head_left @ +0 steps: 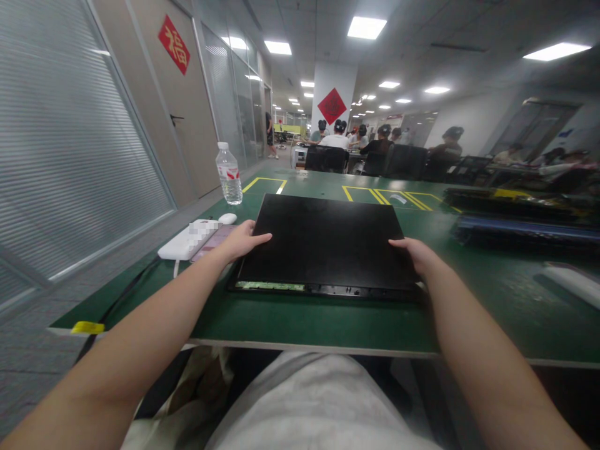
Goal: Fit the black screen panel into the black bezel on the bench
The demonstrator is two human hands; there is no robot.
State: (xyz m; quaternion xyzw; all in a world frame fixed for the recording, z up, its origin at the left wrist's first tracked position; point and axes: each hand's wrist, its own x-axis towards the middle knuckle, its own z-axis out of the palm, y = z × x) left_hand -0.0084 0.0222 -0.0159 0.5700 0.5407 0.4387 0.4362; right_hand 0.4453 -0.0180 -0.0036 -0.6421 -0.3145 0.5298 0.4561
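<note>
Quick count: one black panel (328,244), one water bottle (229,174), one white power bank (180,245), one phone (213,242), two red signs (174,44) (332,105). Hands: left hand (244,240), right hand (419,255), so two.

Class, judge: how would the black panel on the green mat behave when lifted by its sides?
The black panel probably stays stiff: its edges run straight. Its smooth top may be slippery under the left hand and right hand. Flat, it should slide, not roll.

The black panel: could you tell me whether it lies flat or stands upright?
Flat: the black panel lies broad face up on the green table, left hand and right hand holding its near corners.
</note>
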